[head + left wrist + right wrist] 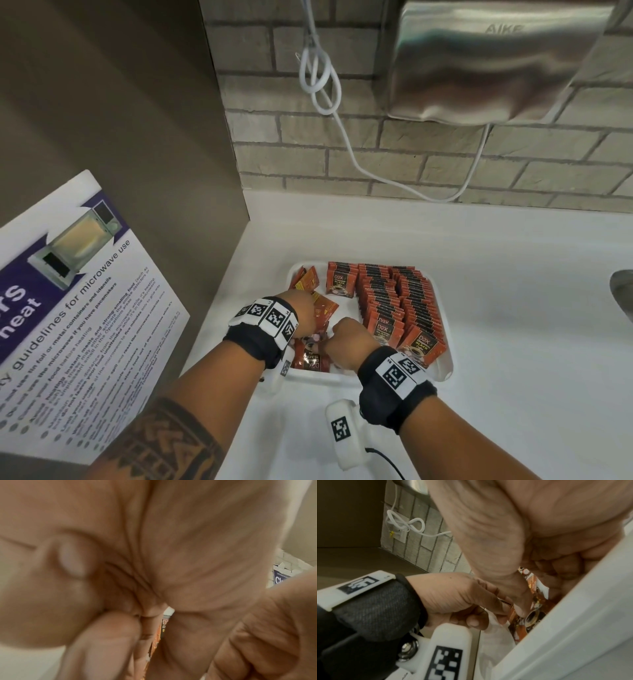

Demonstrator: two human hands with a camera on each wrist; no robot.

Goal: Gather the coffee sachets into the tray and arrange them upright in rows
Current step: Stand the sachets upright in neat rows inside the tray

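A white tray (443, 371) sits on the white counter. Its right side holds rows of upright red-and-black coffee sachets (400, 301). Loose sachets (310, 282) lie jumbled in its left side. Both hands reach into that left part, close together. My left hand (303, 308) has its fingers curled down among the loose sachets; in the left wrist view its thumb and fingers (120, 628) pinch an orange sachet edge (164, 626). My right hand (342, 339) is curled over sachets near the tray's front; in the right wrist view its fingers (556, 568) bend round sachets (533, 616) beside the tray wall (565, 622).
A brown cabinet side with a microwave-guidelines poster (78, 308) stands close on the left. Behind is a brick wall with a steel hand dryer (496, 61) and a looped white cable (322, 82). A metal edge (623, 294) shows at far right.
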